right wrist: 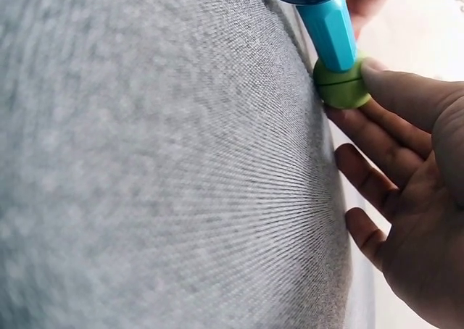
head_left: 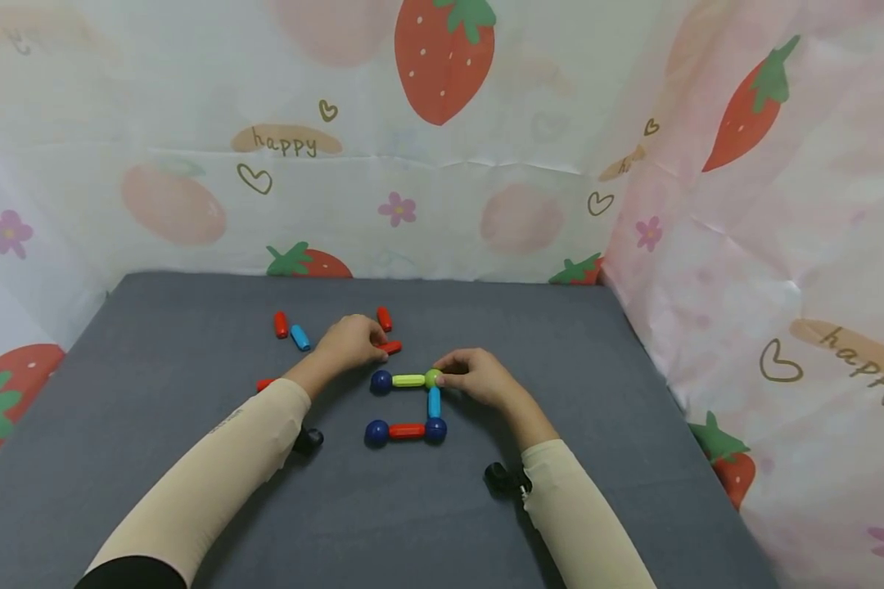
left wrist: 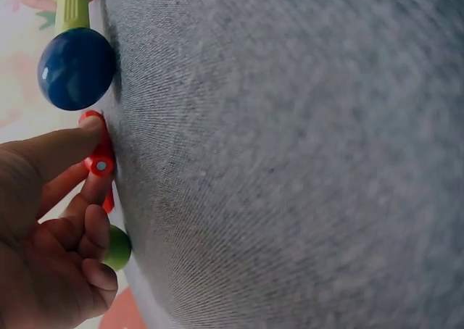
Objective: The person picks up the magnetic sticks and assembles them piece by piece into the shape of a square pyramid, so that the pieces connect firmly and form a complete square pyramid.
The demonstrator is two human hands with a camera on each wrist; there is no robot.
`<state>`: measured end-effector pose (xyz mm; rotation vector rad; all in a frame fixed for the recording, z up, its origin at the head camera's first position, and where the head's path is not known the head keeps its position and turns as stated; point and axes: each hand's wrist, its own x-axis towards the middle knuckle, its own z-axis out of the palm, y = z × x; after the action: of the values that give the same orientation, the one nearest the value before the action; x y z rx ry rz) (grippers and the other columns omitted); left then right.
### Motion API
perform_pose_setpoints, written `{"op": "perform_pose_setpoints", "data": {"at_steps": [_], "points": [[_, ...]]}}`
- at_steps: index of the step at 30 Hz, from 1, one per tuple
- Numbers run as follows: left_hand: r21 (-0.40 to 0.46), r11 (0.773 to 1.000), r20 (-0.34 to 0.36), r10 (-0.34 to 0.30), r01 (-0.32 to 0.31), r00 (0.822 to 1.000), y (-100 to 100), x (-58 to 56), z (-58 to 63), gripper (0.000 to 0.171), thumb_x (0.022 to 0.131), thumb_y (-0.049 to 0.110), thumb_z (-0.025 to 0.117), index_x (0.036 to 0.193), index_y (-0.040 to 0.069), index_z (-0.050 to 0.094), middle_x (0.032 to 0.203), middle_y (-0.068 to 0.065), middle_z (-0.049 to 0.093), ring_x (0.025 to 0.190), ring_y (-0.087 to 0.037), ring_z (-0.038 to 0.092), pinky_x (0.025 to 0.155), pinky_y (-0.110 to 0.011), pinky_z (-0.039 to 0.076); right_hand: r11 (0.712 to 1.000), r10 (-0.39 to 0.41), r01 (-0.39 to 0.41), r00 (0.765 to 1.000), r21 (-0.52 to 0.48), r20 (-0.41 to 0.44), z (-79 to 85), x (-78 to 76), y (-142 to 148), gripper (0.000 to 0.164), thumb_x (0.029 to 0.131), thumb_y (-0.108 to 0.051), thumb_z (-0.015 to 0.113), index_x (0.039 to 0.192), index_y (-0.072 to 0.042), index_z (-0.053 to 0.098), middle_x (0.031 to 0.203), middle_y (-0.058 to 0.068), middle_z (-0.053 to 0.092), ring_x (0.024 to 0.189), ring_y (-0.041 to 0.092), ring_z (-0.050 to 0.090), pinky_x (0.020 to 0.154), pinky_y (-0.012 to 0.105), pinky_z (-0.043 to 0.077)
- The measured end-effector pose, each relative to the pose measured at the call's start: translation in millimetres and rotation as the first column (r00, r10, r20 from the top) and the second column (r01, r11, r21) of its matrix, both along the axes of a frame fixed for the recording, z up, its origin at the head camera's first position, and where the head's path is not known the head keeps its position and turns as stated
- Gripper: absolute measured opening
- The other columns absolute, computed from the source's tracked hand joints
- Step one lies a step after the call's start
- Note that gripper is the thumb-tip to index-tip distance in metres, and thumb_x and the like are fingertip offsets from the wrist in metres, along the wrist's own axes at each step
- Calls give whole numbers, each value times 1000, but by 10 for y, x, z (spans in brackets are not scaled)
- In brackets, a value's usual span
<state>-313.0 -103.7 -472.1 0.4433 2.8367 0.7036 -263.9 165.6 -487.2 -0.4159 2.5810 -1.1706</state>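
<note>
On the cloth lies a joined shape of magnetic rods and balls. Its top is a yellow-green rod (head_left: 408,380) between a dark blue ball (head_left: 381,382) and a green ball (right wrist: 341,86). A light blue rod (right wrist: 330,32) links the green ball to a lower blue ball (head_left: 435,430), and a red rod (head_left: 407,431) runs left to another blue ball (head_left: 376,433). My right hand (head_left: 482,378) pinches the green ball between thumb and finger. Just beyond the shape, my left hand (head_left: 348,342) pinches a loose red magnetic rod (left wrist: 100,159) at the cloth.
Another red rod (head_left: 385,318) lies behind the left hand. A red rod (head_left: 281,325) and a light blue rod (head_left: 299,337) lie to its left. One more red rod (head_left: 264,384) shows partly behind the left forearm. A green ball (left wrist: 118,248) sits beyond the left fingers.
</note>
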Motion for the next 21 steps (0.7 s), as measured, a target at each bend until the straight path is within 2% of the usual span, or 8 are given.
{"op": "perform_pose_setpoints", "data": {"at_steps": [6, 12, 17, 21], "points": [[11, 1000, 2, 22, -22, 1000, -10, 25, -3, 27, 92, 27, 78, 114, 10, 77, 111, -7, 72, 94, -23, 62, 85, -41, 53, 1000, 13, -13, 1000, -14, -4, 7, 14, -12, 20, 96, -29, 74, 115, -23, 76, 111, -5, 72, 99, 16, 63, 85, 36, 52], [119, 990, -8, 82, -81, 997, -66, 101, 44, 26, 93, 26, 76, 114, 11, 74, 106, -7, 70, 90, -24, 61, 80, -39, 53, 1000, 7, -7, 1000, -15, -2, 2, 20, -6, 21, 96, -29, 74, 116, -22, 76, 112, -5, 72, 102, 15, 64, 87, 37, 52], [229, 966, -27, 131, -121, 991, -166, 217, 101, 25, 93, 27, 75, 114, 13, 73, 109, -7, 69, 97, -26, 60, 85, -42, 52, 1000, -2, 2, 1000, -20, -1, 6, 22, -4, 20, 96, -29, 74, 114, -22, 77, 111, -5, 72, 102, 16, 63, 89, 38, 52], [348, 924, 28, 161, -160, 987, -264, 382, 131, 28, 95, 29, 74, 118, 13, 71, 108, -7, 68, 97, -25, 60, 83, -39, 51, 1000, -2, 2, 1000, -20, -3, -12, 13, 0, 19, 96, -29, 74, 114, -23, 77, 110, -5, 73, 101, 16, 63, 88, 37, 52]]}}
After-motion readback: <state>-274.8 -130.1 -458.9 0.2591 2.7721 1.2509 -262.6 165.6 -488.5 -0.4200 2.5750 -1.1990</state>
